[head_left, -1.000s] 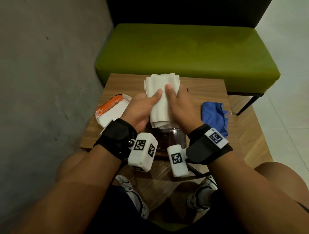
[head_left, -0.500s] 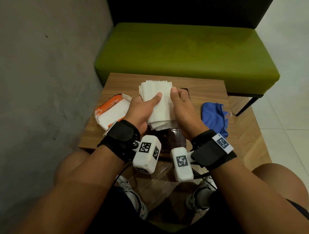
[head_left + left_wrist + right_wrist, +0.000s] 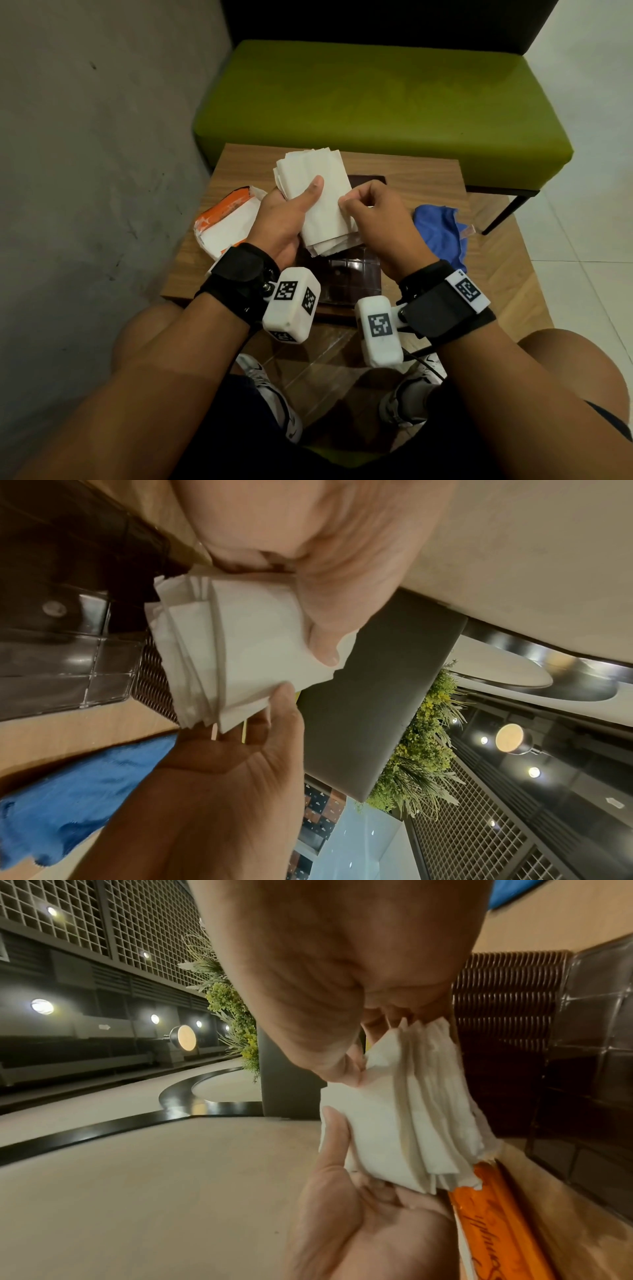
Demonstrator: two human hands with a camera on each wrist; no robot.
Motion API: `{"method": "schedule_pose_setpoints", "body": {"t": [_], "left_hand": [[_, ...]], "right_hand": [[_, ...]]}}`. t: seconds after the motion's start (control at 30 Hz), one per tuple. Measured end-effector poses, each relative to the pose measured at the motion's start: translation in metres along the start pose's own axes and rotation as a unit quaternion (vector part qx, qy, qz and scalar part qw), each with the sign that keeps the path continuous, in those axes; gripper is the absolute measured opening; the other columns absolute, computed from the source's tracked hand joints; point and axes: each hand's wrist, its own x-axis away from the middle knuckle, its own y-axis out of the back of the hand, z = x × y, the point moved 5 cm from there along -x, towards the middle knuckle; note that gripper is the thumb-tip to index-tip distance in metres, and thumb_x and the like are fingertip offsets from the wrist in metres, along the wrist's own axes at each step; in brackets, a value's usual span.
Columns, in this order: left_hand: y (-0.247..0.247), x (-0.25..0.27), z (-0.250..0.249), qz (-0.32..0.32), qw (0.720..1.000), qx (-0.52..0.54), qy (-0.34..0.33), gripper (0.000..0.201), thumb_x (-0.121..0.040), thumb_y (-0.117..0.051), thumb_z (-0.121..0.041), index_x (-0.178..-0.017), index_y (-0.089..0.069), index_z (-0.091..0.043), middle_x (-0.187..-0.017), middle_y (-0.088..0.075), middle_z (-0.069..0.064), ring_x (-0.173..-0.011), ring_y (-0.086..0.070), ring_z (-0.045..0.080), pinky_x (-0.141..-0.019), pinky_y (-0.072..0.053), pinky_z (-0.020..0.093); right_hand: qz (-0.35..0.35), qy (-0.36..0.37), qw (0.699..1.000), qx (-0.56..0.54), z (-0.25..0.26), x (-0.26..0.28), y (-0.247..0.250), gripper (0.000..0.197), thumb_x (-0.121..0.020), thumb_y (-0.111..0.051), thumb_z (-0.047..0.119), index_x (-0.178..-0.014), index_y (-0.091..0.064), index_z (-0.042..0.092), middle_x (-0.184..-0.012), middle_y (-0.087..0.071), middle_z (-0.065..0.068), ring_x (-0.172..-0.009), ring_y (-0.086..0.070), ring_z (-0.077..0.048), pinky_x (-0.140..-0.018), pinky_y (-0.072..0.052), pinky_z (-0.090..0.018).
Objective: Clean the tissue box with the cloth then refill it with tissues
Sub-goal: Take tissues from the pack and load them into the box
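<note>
A stack of white tissues is held above the table, over the dark brown tissue box, which lies open with its clear inner part showing. My left hand grips the stack from the left, thumb across the top sheet. My right hand has its fingers curled and pinches the stack's right edge. In the right wrist view that pinch sits at a corner of the tissues. The blue cloth lies crumpled on the table to the right, with neither hand on it.
An orange and white tissue pack lies torn open at the table's left. The small wooden table stands between my knees and a green bench. A grey wall runs along the left.
The stack has swung left and tilted. My right hand went from lying on the tissues with its thumb on top to pinching their right edge with curled fingers.
</note>
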Motion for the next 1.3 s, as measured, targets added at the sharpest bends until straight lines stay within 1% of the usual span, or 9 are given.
{"method": "schedule_pose_setpoints", "body": {"t": [0.2, 0.37, 0.57, 0.7, 0.83, 0.93, 1.1, 1.2, 1.3], "left_hand": [[-0.002, 0.0, -0.001, 0.004, 1.0, -0.003, -0.004, 0.038, -0.102, -0.071, -0.019, -0.138, -0.064, -0.008, -0.125, -0.078, 0.011, -0.112, -0.077, 0.028, -0.097, -0.062, 0.053], [-0.001, -0.001, -0.002, 0.018, 1.0, -0.01, 0.004, 0.041, -0.103, -0.07, -0.021, -0.14, -0.063, -0.007, -0.126, -0.078, 0.012, -0.114, -0.076, 0.028, -0.098, -0.062, 0.051], [-0.004, 0.001, 0.002, 0.039, 0.999, -0.019, 0.013, 0.038, -0.103, -0.069, -0.021, -0.138, -0.065, -0.006, -0.126, -0.078, 0.012, -0.114, -0.076, 0.027, -0.098, -0.062, 0.048], [-0.004, -0.001, 0.005, 0.044, 0.999, -0.014, 0.027, 0.036, -0.106, -0.064, -0.022, -0.138, -0.064, -0.004, -0.127, -0.077, 0.014, -0.116, -0.075, 0.029, -0.104, -0.058, 0.052], [-0.003, -0.004, 0.009, 0.039, 0.998, 0.003, 0.04, 0.034, -0.109, -0.059, -0.021, -0.139, -0.061, -0.003, -0.129, -0.076, 0.015, -0.12, -0.074, 0.03, -0.108, -0.055, 0.054], [-0.001, -0.005, 0.008, 0.012, 0.999, 0.021, 0.029, 0.032, -0.11, -0.058, -0.019, -0.137, -0.062, -0.004, -0.128, -0.076, 0.014, -0.118, -0.075, 0.029, -0.106, -0.057, 0.052], [0.002, -0.008, 0.0, -0.056, 0.992, 0.109, -0.03, 0.025, -0.109, -0.058, -0.014, -0.132, -0.064, -0.006, -0.132, -0.074, 0.013, -0.112, -0.076, 0.023, -0.094, -0.064, 0.04], [0.001, -0.012, 0.007, -0.069, 0.984, 0.156, -0.042, 0.036, -0.107, -0.061, -0.008, -0.142, -0.059, -0.001, -0.135, -0.072, 0.017, -0.119, -0.074, 0.03, -0.094, -0.064, 0.043], [0.002, -0.012, 0.014, -0.026, 0.989, 0.147, -0.012, 0.041, -0.101, -0.069, -0.005, -0.141, -0.061, -0.002, -0.134, -0.072, 0.018, -0.121, -0.072, 0.034, -0.103, -0.059, 0.052]], "right_hand": [[0.013, 0.003, 1.0, 0.002, 0.002, -0.003, -0.001, 0.013, -0.095, -0.072, 0.026, -0.089, -0.065, 0.017, -0.101, -0.07, -0.009, -0.1, -0.07, -0.03, -0.086, -0.063, -0.052], [0.028, -0.01, 1.0, -0.009, 0.001, -0.008, 0.005, 0.009, -0.098, -0.067, 0.022, -0.094, -0.063, 0.015, -0.096, -0.067, -0.005, -0.09, -0.063, -0.019, -0.082, -0.059, -0.05], [0.078, 0.014, 0.994, 0.08, 0.007, -0.014, 0.011, 0.008, -0.1, -0.062, 0.017, -0.092, -0.059, 0.016, -0.09, -0.062, -0.002, -0.076, -0.056, -0.015, -0.048, -0.041, -0.019], [0.088, 0.024, 0.991, 0.1, 0.01, -0.018, 0.014, 0.011, -0.1, -0.064, 0.018, -0.09, -0.06, 0.018, -0.096, -0.067, -0.011, -0.081, -0.061, -0.022, -0.056, -0.047, -0.028], [0.062, 0.036, 0.992, 0.108, 0.011, -0.02, 0.015, 0.014, -0.102, -0.064, 0.022, -0.09, -0.058, 0.024, -0.109, -0.071, -0.014, -0.1, -0.068, -0.032, -0.08, -0.056, -0.048], [0.016, 0.027, 0.997, 0.068, 0.007, -0.015, 0.017, 0.013, -0.103, -0.063, 0.034, -0.097, -0.057, 0.025, -0.101, -0.066, 0.0, -0.094, -0.065, -0.021, -0.076, -0.054, -0.04], [0.078, -0.123, 0.984, -0.105, -0.022, 0.009, -0.004, 0.05, -0.101, -0.06, 0.058, -0.124, -0.049, 0.015, -0.117, -0.065, -0.012, -0.101, -0.074, -0.029, -0.076, -0.066, -0.055], [0.13, -0.153, 0.964, -0.175, -0.029, 0.021, -0.026, 0.049, -0.103, -0.061, 0.05, -0.13, -0.049, 0.01, -0.118, -0.068, -0.018, -0.104, -0.076, -0.035, -0.083, -0.064, -0.06], [0.09, -0.101, 0.964, -0.229, -0.022, 0.014, -0.027, 0.033, -0.109, -0.056, 0.027, -0.135, -0.049, 0.01, -0.126, -0.068, -0.022, -0.095, -0.074, -0.035, -0.077, -0.065, -0.054]]}}
